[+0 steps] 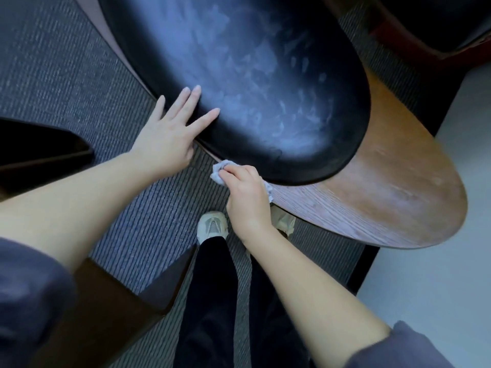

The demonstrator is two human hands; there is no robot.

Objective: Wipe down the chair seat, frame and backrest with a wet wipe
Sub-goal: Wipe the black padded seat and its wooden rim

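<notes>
Both hands meet the black seat (252, 75): the left hand (164, 139) lies flat, fingers straight, on its edge, likely to steady it; the right hand (247, 195) clutches the crumpled wet wipe (220, 170) at its near rim.

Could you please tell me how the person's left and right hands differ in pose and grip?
The left hand lies flat, fingers straight and spread; the right hand is curled. The left hand holds nothing and rests on the edge of the black cushion; the right hand grips a crumpled wet wipe at the seam between that cushion and the wooden frame. Both are bare and touch the chair.
</notes>
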